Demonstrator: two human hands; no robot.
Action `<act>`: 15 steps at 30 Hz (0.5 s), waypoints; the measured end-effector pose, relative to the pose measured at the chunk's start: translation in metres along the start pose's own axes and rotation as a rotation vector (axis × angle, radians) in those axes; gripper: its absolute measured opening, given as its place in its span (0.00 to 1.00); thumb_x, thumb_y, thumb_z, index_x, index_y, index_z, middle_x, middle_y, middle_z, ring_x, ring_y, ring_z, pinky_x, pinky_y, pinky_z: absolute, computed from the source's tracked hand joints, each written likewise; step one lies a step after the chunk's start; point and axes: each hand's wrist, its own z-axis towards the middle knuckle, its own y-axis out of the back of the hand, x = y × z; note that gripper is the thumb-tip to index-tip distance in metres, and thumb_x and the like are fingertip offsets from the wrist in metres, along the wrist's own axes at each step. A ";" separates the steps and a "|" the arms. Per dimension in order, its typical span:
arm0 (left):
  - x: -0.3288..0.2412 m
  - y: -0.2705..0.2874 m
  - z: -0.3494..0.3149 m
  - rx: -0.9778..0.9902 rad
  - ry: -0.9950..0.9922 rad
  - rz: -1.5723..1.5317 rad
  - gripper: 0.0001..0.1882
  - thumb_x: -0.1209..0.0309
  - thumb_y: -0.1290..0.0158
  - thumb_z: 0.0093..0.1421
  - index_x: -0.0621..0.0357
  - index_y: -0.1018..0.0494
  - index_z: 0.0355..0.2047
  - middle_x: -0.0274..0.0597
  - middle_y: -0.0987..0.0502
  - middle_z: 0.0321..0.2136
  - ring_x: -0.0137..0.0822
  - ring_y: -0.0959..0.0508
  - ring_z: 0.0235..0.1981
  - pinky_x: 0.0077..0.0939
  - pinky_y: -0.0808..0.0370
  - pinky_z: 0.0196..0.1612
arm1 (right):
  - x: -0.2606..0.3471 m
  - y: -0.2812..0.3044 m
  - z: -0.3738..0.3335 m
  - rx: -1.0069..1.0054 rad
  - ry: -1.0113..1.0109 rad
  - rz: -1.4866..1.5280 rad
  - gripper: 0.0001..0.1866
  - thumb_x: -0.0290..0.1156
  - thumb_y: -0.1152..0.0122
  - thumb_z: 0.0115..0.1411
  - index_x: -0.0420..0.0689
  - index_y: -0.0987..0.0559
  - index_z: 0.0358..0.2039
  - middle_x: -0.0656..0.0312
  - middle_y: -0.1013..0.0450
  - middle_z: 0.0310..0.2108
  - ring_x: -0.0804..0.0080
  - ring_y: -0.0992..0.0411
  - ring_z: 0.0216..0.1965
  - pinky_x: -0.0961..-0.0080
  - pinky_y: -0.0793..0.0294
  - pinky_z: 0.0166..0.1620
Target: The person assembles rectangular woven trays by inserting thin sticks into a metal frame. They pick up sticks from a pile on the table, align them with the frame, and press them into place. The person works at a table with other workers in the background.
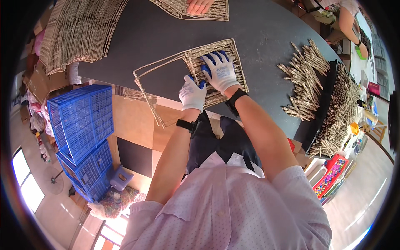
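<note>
A woven tan frame (194,62) lay at the near edge of the dark table (262,46), its open left part jutting past that edge. The right hand (221,71), in a blue-and-white glove, lay over the woven panel, its fingers slightly spread. The left hand (193,95), gloved alike, was at the frame's inner side; its fingertips were partly hidden, so I could not tell whether they pinched it. Beyond, another person's bare hand (200,6) rested on a second woven panel (218,11). Loose twisted strands (306,85) lay to the right, stacked frames (81,33) far left.
</note>
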 end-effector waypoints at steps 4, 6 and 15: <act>-0.002 0.010 -0.012 -0.054 -0.096 0.034 0.29 0.54 0.40 0.54 0.61 0.36 0.46 0.54 0.20 0.35 0.53 0.19 0.38 0.44 0.23 0.41 | -0.001 -0.001 0.000 -0.006 -0.003 0.028 0.25 0.47 0.45 0.62 0.53 0.30 0.58 0.60 0.33 0.58 0.58 0.40 0.62 0.52 0.48 0.66; -0.002 0.010 -0.014 -0.069 -0.097 0.026 0.28 0.54 0.40 0.54 0.60 0.35 0.46 0.53 0.20 0.35 0.53 0.19 0.37 0.44 0.23 0.41 | -0.003 -0.003 -0.001 -0.014 -0.005 0.039 0.26 0.47 0.44 0.61 0.53 0.30 0.58 0.60 0.33 0.58 0.57 0.39 0.62 0.52 0.48 0.66; 0.008 -0.004 -0.002 -0.073 -0.052 -0.048 0.29 0.55 0.39 0.54 0.60 0.35 0.47 0.52 0.19 0.36 0.53 0.19 0.38 0.43 0.23 0.41 | -0.032 0.014 -0.004 0.026 0.304 0.257 0.37 0.55 0.34 0.53 0.50 0.32 0.58 0.54 0.37 0.60 0.53 0.43 0.64 0.51 0.53 0.69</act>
